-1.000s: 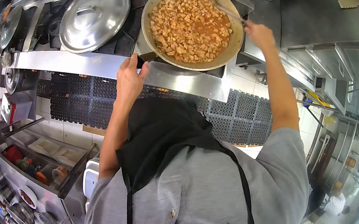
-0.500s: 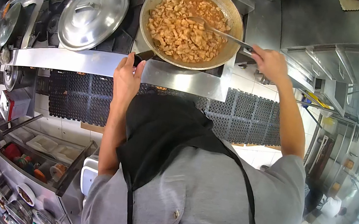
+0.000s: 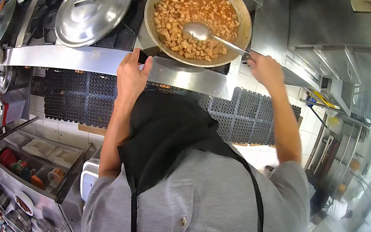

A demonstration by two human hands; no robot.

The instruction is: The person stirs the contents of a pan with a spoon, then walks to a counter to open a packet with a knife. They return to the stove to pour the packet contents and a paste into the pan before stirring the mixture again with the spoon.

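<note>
A wide pan [image 3: 150,10] of diced meat in reddish sauce [image 3: 205,1] stands on the stove at the top centre. My left hand [image 3: 133,68] is closed round the end of the pan's dark handle, below the rim. From the right, my right hand [image 3: 265,71] grips the handle of a large metal spoon [image 3: 197,31]. The spoon's bowl rests over the meat near the middle of the pan, its rounded back facing up. Sauce shows mostly in the upper part of the pan, with meat pieces heaped lower down.
An oval metal lid [image 3: 93,13] lies on the burners left of the pan. The stove's steel front edge [image 3: 81,61] runs below. Black floor mats [image 3: 84,98] lie beneath. A steel counter [image 3: 270,29] is at the right, and an open container drawer [image 3: 41,147] at lower left.
The spoon has moved left and down in the pan, and its bowl now shows its back. My right hand has shifted left. More sauce shows at the top; my left hand still holds the handle.
</note>
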